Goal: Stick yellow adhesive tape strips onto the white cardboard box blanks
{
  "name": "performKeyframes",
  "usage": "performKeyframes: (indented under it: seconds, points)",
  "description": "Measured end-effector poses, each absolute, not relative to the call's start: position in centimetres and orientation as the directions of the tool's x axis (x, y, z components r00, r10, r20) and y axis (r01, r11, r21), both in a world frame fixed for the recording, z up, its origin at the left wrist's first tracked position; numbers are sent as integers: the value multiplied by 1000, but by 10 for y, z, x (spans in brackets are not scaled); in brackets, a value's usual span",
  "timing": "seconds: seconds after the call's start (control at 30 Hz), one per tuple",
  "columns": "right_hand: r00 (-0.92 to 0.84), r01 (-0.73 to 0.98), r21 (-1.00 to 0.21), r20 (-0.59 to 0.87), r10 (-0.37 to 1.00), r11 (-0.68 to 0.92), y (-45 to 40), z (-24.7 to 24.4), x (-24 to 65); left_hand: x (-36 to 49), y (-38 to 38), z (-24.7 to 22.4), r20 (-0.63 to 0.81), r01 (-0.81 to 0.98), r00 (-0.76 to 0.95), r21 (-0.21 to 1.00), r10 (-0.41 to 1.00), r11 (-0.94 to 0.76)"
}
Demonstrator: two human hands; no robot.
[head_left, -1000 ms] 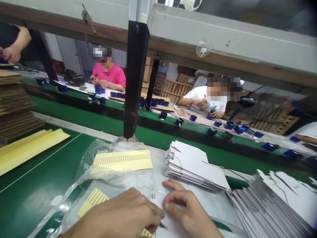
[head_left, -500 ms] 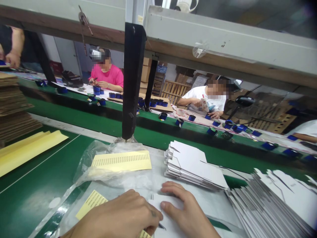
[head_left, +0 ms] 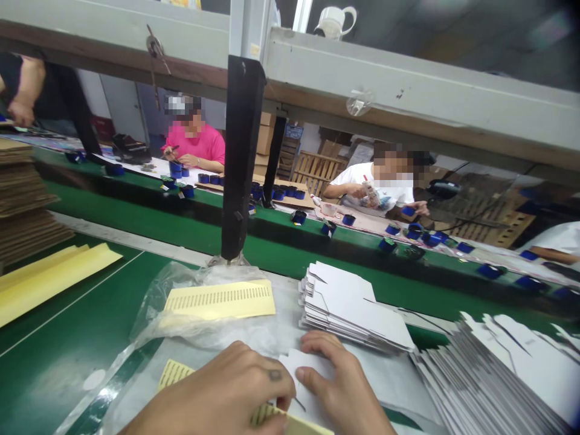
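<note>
The left hand [head_left: 217, 393] was curled narrowly around a yellow label strip [head_left: 294, 426], which lay across the lower edge of the white die-cut card blank [head_left: 306, 368], itself cupped by the nearer right hand [head_left: 347, 389].

No words can be read; the printed rows on the yellow sheet [head_left: 219, 300] are too small

The left hand [head_left: 222, 386] is curling downward with its knuckles raised, while the right hand [head_left: 344, 386] is angling in just beside it, its fingers [head_left: 319, 342] bending inward and nearly meeting the left.
</note>
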State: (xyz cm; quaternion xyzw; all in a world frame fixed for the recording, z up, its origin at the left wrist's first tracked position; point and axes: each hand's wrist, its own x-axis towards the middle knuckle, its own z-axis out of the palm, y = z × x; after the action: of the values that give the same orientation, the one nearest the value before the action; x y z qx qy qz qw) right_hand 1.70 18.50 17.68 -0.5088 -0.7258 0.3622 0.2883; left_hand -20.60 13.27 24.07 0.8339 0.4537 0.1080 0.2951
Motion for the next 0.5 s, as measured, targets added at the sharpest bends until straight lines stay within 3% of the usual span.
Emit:
performKeyframes:
  seconds: [0.2, 0.33, 0.5]
  points:
    - [-166, 494, -829, 207, 964, 263, 177, 193, 21, -211, 125, 243, -37, 612, 543, 702, 839, -365]
    - [-89, 457, -853, 239, 967, 253, 166, 224, 23, -215, 126, 243, -105, 617, 511, 736, 853, -279]
    - [88, 640, -733, 368, 926, 230, 155, 266, 77, -217, 131, 240, -145, 660, 449, 719, 881, -218]
